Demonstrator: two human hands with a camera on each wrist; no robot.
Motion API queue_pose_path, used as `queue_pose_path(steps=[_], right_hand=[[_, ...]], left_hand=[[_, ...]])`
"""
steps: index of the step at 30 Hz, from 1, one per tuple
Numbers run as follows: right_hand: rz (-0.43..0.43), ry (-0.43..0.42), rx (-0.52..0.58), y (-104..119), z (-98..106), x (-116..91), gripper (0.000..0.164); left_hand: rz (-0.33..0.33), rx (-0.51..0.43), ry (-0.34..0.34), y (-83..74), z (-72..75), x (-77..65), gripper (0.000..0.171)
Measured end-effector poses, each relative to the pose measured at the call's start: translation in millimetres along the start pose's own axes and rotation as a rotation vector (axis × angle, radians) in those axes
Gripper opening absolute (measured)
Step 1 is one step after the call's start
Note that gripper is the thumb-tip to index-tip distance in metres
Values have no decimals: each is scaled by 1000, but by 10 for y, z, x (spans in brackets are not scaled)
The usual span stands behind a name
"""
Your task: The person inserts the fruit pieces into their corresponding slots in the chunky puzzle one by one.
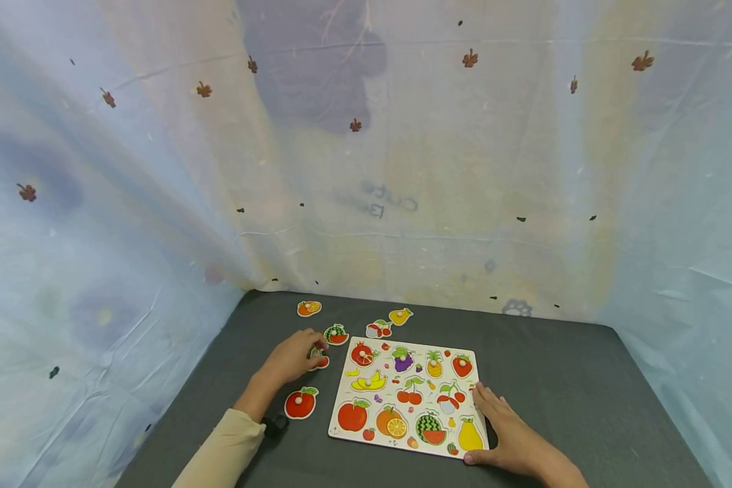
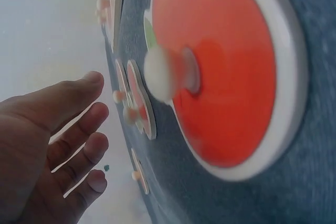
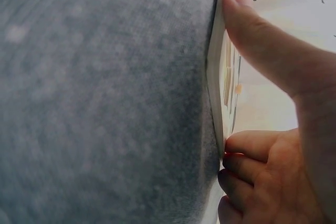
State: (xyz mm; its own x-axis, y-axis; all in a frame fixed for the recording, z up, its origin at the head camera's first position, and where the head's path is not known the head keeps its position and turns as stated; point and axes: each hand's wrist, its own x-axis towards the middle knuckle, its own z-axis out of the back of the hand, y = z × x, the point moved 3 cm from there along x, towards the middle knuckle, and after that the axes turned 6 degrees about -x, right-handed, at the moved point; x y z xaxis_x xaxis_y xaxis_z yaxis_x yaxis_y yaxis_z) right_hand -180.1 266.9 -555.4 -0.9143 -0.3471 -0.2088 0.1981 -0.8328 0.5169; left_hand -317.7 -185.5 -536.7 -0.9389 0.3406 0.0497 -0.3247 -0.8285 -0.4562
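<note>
Puzzle board (image 1: 402, 444): flat on the dark tabletop (image 1: 555, 379), in front of the person. Its long axis runs left to right, the right end slightly nearer the person; printed fruits stand with stems toward the far edge.

Right hand (image 1: 509, 434): fingers extended and spread, touching the board's right edge; thumb at the near right corner.

Left hand (image 1: 291, 356): left of the board, over a red piece (image 1: 323, 363), which is partly hidden, so its direction cannot be told. In the left wrist view the fingers are relaxed, apart from the thumb, gripping nothing.

Apple piece (image 1: 300, 404): nearer the person, flat, leaf pointing away, knob up. Watermelon piece (image 1: 336, 335): just beyond the left hand. Pear piece (image 1: 399, 317): beyond the board, long axis roughly crosswise, narrow end right.
</note>
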Motion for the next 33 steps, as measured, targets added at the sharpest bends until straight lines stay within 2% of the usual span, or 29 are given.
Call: queue_pose_path(steps=[13, 33], right_hand=[[3, -10, -5, 0, -8, -3, 130], [0, -8, -7, -17, -14, 13, 131]], left_hand=[[58, 20, -2, 126, 21, -19, 20], [96, 61, 10, 226, -20, 4, 15]])
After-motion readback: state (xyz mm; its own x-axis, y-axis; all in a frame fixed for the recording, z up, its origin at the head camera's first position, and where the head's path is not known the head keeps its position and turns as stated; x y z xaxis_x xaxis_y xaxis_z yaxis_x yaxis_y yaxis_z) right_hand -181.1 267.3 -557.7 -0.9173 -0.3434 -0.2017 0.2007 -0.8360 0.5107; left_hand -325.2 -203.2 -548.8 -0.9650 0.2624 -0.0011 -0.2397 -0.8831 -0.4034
